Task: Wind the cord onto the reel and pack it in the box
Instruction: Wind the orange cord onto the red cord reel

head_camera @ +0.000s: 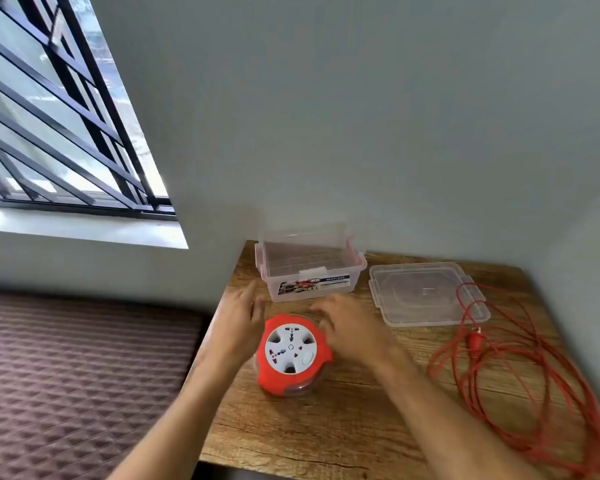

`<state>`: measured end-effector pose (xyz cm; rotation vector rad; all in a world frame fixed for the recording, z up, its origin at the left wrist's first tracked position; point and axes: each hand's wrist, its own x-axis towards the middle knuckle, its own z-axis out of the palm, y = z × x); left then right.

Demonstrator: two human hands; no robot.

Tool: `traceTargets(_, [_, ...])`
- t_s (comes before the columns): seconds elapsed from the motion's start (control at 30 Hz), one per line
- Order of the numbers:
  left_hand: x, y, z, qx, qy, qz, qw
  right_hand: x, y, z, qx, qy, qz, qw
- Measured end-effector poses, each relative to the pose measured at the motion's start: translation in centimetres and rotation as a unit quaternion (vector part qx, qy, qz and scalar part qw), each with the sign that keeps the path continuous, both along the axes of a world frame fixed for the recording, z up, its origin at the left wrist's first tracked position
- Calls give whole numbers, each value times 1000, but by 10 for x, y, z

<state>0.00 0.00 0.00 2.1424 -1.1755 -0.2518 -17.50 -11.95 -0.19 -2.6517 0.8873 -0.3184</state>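
Observation:
A round red reel (293, 355) with a white socket face lies flat on the wooden table (343, 420). My left hand (238, 327) hovers at its left side, fingers apart and blurred. On the reel's right, my right hand (352, 329) has its fingers curled near the rim; whether it touches is unclear. The red cord (520, 386) lies unwound in loose loops on the table's right, its plug (474, 341) near the lid. The clear plastic box (310, 271) stands open and empty by the wall behind the reel.
The box's clear lid (426, 294) lies flat to the right of the box, with a cord loop over its right edge. Walls close the table at the back and right. A patterned brown mattress (80, 375) lies left, under a barred window (56, 109).

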Motion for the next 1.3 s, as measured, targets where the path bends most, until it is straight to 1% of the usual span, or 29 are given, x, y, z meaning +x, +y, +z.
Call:
traceTargets(0.07, [-4,8,-17,98,50,63,992,11,12,-10,21,39,62,997])
traceTargets(0.13, [-10,18,-33,201,86,79,973,23,25,-21,35,83,98,991])
traceTargets(0.2, [-11,20,-40,250,119,81,958,32,26,-28,24,127,107,986])
traceTargets(0.27, [-11,20,-45,235,178,89,952,35,27,-33,-3,178,116,977])
traceTargets(0.37, [-13,23,-51,173,303,119,930,39,36,-40,-60,211,108,970])
traceTargets(0.43, [-11,23,-56,135,397,143,897,43,43,-43,-104,215,72,968])
traceTargets(0.5, [-9,22,-60,116,475,150,859,47,51,-45,-116,224,20,967])
traceTargets(0.6, [-7,18,-65,107,532,166,824,45,56,-49,-92,233,-58,966])
traceTargets(0.67, [-6,14,-67,104,547,167,814,42,57,-51,-84,235,-84,965])
traceTargets(0.83, [-6,7,-68,99,545,149,819,41,60,-51,-69,268,-99,956])
traceTargets(0.9, [-7,5,-65,93,553,142,816,41,59,-49,-50,274,-92,956])
traceTargets(0.93, [-8,4,-64,87,561,138,811,40,58,-47,-32,264,-87,960])
traceTargets(1.0, [-11,4,-64,75,582,120,801,36,55,-46,0,214,-89,973])
traceTargets(1.07, [-14,7,-66,66,596,95,795,31,53,-46,9,174,-95,980])
traceTargets(1.13, [-15,12,-69,50,614,79,784,27,52,-45,6,168,-97,981])
traceTargets(1.2, [-13,17,-71,36,620,66,781,24,52,-42,-18,177,-93,980])
traceTargets(1.27, [-11,18,-72,32,607,61,792,23,53,-39,-58,177,-99,977])
traceTargets(1.3, [-12,18,-71,32,600,58,797,22,53,-39,-55,170,-120,977])
